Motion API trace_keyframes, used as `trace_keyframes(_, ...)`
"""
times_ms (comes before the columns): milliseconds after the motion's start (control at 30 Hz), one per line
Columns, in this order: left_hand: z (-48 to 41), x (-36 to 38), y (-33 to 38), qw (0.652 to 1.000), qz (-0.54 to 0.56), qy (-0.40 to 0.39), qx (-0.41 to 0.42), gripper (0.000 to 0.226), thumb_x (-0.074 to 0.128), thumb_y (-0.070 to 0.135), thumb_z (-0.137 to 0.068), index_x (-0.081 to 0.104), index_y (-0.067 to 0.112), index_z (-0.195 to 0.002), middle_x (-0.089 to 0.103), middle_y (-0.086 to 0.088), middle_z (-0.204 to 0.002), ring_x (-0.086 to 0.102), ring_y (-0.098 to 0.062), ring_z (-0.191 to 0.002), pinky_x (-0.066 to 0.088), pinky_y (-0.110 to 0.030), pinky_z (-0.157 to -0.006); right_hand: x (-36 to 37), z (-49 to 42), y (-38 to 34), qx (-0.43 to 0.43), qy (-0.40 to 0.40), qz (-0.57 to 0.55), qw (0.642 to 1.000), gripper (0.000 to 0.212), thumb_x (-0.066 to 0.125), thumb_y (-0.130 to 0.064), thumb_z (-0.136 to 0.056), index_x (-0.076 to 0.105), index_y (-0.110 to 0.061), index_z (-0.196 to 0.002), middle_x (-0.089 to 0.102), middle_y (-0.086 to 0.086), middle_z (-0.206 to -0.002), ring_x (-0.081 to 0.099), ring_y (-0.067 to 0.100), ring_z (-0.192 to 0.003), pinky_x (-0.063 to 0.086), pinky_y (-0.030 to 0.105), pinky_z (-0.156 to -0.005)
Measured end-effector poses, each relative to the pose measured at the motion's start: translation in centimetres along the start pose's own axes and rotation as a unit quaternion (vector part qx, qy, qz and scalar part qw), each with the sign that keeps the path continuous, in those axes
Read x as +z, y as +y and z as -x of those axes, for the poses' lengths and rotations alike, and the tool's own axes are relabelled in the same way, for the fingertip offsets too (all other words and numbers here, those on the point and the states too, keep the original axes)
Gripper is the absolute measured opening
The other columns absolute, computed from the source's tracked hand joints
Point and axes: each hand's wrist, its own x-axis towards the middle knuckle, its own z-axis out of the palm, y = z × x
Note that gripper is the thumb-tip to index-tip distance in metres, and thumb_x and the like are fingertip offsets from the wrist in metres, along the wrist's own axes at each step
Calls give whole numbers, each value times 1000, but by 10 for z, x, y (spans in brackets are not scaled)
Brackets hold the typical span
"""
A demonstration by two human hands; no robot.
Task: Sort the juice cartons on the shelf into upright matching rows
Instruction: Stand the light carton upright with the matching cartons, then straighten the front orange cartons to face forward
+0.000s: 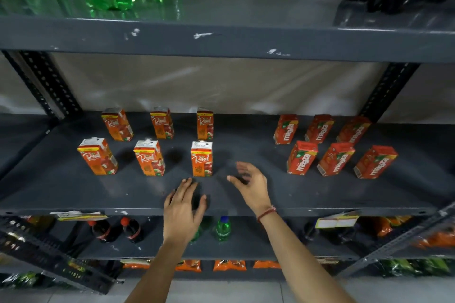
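On the middle shelf [61, 187], dark grey metal, scuffed, fronted by a flat lip:

Item 1. Real cartons [201, 158], six, left half of the shelf, two rows of three, all upright, spaced apart, labels facing me. Small rectangular paperboard packs with folded tops. I judge them light and fairly stiff, but the walls would dent under a hard squeeze, and the tall narrow shape would tip from a push high up. Best hold, as I judge it: thumb on one broad face, fingers on the opposite one, about mid-height, clear of the folded top.

Item 2. Maaza cartons [302, 158], six, right half, also two rows of three, standing but appearing to lean in this wide view. Same build, so I expect the same handling; the printed coating may be a little slick.

Item 3. My left hand [183, 211], palm down over the front edge, just below the nearest Real carton, fingers [189, 184] spread and holding nothing.

Item 4. My right hand [251, 186], raised over bare shelf between the two groups, fingers apart, empty, motion-blurred.

Both brands already sit in matching groups; only squaring up seems left.
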Motion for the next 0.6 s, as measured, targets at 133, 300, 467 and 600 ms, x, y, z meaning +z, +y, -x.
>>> trace_keyframes(133, 7, 27, 67, 994, 98, 7, 44, 42, 48, 37, -90, 60, 10, -119, 61, -6, -126, 56, -23, -115, 41, -40, -96, -71, 24, 21, 7, 130, 16, 991, 19, 75, -21, -75, 63, -26, -88, 68, 0, -85, 67, 12, -78, 54, 17, -68)
trace_keyframes(300, -13, 66, 162, 983, 177, -53, 15, 53, 61, 33, -87, 48, 7, -131, 53, -10, -134, 50, -25, -122, 43, -41, -101, -150, 40, 41, 19, 288, 63, 956, 17, 72, -14, -77, 59, -21, -85, 64, 6, -78, 62, 13, -68, 55, 38, -67)
trace_keyframes(467, -36, 95, 215, 974, 203, -64, -73, 74, 68, 37, -82, 35, 3, -138, 49, -18, -136, 49, -31, -122, 38, -43, -101, -195, 17, 59, 91, 276, 108, 951, 67, 81, -20, -67, 47, 1, -122, 53, 19, -116, 52, 30, -107, 39, 28, -88)
trace_keyframes(600, -51, 112, 237, 976, 183, -46, -107, 71, 73, 37, -76, 43, 0, -130, 56, -17, -124, 51, -31, -115, 40, -45, -94, -203, -6, 64, 102, 218, 119, 963, 81, 82, -26, -64, 41, -1, -128, 53, 16, -122, 48, 28, -117, 41, 39, -101)
